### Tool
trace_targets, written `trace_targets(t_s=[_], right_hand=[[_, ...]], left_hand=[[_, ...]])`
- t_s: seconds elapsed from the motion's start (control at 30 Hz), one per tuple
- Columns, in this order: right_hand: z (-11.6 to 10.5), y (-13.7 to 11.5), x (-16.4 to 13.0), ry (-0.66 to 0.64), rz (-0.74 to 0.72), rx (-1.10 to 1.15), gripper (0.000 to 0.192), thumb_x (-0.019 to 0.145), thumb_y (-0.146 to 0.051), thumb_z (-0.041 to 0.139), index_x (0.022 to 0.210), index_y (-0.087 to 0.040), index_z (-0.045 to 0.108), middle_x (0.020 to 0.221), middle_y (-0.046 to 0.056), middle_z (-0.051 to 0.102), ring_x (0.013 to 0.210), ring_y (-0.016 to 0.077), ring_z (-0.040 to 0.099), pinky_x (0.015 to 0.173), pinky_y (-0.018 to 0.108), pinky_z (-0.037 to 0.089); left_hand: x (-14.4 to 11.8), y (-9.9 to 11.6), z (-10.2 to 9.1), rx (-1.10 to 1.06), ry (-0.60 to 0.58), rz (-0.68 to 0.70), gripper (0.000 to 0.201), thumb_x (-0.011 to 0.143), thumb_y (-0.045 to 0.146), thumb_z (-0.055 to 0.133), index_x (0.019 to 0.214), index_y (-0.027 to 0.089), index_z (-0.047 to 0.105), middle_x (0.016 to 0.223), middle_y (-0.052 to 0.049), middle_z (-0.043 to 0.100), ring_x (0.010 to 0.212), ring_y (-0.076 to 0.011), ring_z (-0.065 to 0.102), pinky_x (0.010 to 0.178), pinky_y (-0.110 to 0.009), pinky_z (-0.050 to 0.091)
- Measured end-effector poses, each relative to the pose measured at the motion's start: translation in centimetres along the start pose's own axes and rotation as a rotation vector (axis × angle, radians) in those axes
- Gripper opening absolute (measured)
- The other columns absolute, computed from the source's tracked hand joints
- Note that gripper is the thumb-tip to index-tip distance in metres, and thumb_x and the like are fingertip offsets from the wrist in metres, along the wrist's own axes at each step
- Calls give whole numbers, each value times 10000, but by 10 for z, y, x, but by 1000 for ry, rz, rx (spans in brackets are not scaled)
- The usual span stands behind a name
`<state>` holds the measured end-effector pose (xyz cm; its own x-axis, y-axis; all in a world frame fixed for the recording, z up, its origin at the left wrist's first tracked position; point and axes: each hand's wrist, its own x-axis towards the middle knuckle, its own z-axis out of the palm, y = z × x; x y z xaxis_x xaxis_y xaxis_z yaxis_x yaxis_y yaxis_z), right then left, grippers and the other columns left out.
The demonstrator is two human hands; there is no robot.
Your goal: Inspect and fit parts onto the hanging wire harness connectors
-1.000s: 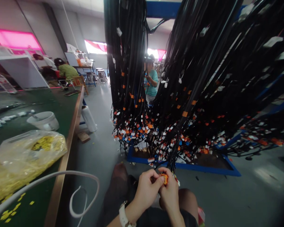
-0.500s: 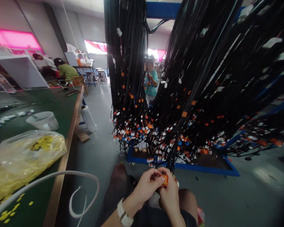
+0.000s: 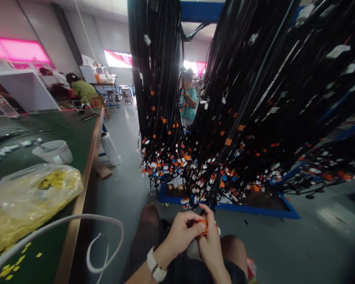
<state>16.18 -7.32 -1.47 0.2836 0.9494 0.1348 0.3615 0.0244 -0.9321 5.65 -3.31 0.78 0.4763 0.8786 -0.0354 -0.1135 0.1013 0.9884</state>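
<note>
An orange piece (image 3: 206, 226), probably a connector, sits between the hands (image 3: 182, 232) (image 3: 210, 245)

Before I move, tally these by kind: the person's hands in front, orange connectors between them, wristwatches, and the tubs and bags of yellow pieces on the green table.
Hands: 2 (left hand, right hand)
Orange connector: 1
White wristwatch: 1
White tub: 1
Clear bag of yellow pieces: 1
Total: 6

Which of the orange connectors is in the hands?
The orange connector held between the left hand and right hand; the other orange connectors hang among the black cables beyond.
</note>
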Motion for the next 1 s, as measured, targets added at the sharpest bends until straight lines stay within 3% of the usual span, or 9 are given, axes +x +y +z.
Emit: trace_targets(t_s=[0.1,0.27,0.4,0.63,0.8,1.0], right_hand=[[0,-1,0,-2,29,-4,528,713,-119,401,1235,-191,388,864,22,602,772,179,606,747,306,475],[0,0,0,-1,37,3,516,694,-113,406,1202,-204,414,1031,56,615,879,187,611,804,315,462],[-1,4,-1,-12,40,20,509,697,-107,401,1195,-210,417,1013,53,626,860,190,617,789,318,467],[-4,3,1,35,34,19,527,648,-84,419,1155,-219,466,1063,57,613,910,202,602,807,325,464],[-3,2,0,10,33,38,523,633,-74,420,1133,-215,478,1075,56,607,938,196,593,824,311,456],[-2,2,0,-4,33,22,508,651,-74,413,1132,-224,475,1090,48,614,973,189,587,831,292,444]], left_hand=[[-1,3,1,-31,29,5,144,695,206,662,778,119,742,708,-52,659,647,-133,534,628,-229,405],[-1,4,4,-195,33,-107,129,659,183,677,744,113,745,686,-57,676,629,-132,539,623,-228,402],[-2,1,5,-115,35,-79,154,668,211,681,762,107,743,709,-73,690,644,-150,555,637,-245,417],[-1,5,1,-161,-81,-77,222,710,211,643,897,129,732,837,-78,705,749,-161,592,721,-252,435],[-2,3,5,-105,7,-73,184,678,140,595,808,107,722,751,-61,682,686,-145,567,660,-236,416],[-2,4,6,-98,23,-54,167,661,118,557,748,92,696,704,-53,649,646,-133,535,622,-229,396]])
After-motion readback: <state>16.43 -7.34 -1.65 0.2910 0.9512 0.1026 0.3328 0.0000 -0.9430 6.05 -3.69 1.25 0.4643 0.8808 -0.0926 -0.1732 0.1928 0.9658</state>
